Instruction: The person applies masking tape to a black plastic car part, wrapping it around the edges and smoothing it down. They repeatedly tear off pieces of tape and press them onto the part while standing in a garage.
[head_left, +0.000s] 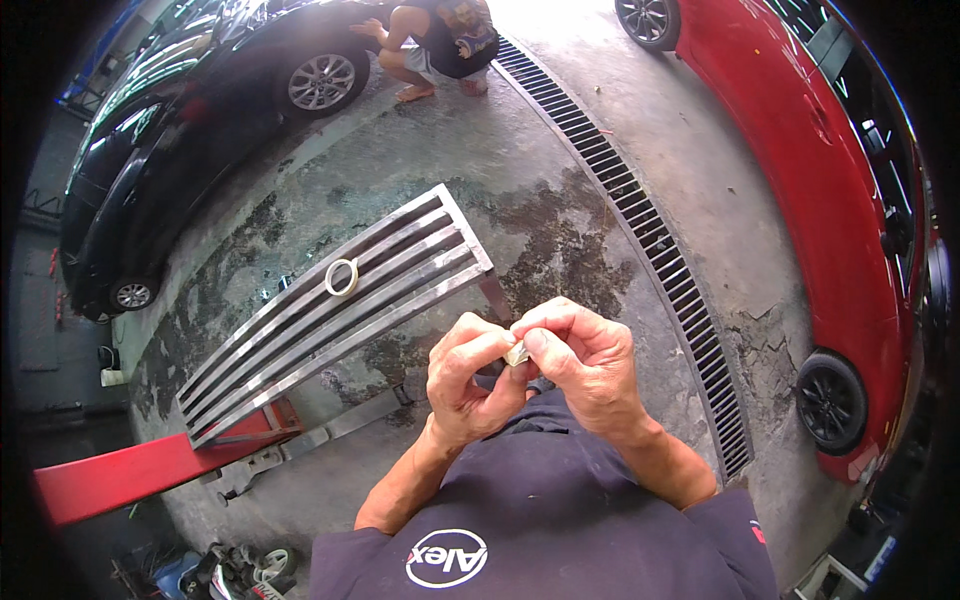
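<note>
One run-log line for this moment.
left hand: pinching pale piece | right hand: pinching same piece | ring: on slatted frame

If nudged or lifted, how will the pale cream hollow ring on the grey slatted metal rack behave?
The pale cream hollow ring looks thin-walled, so probably light. It lies flat, so would likely slide rather than roll. Gaps in the grey slatted metal rack might catch its edge.

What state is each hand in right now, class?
Left hand: closed, holding a small pale piece.
Right hand: closed, holding the same small pale piece.
</note>
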